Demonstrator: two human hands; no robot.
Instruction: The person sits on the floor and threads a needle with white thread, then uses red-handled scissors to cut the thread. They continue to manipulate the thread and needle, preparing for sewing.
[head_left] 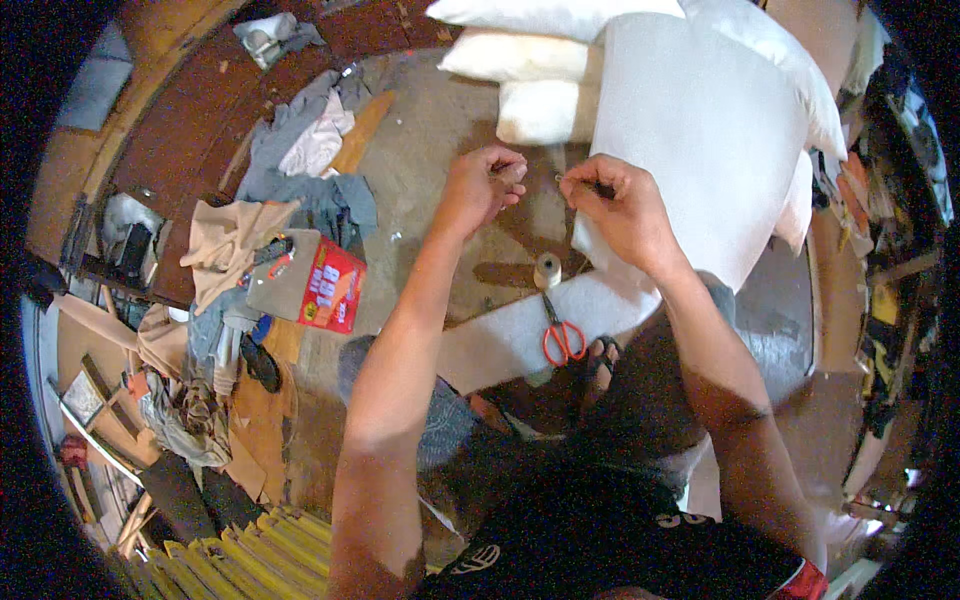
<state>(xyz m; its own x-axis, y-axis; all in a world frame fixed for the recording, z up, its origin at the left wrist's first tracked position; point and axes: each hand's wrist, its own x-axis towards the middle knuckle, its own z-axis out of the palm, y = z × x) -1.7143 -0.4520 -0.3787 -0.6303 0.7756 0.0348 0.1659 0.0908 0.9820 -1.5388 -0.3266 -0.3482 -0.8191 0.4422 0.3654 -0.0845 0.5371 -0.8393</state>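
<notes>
My left hand is raised over the floor, fingers curled with thumb and fingertips pinched together. A short way to its right, my right hand is also closed in a pinch, in front of a large white cushion-like piece. Whatever lies between the fingertips of either hand is too fine to make out. Below and between the hands stands a spool of pale thread. Scissors with red-orange handles lie on a white padded strip by my feet, blades toward the spool.
Several white pillow-like pieces are stacked at the far side. On the left lie a red-printed cardboard piece, beige cloth and grey-blue cloth scraps. Yellow slats run along the lower left. Clutter lines the right edge.
</notes>
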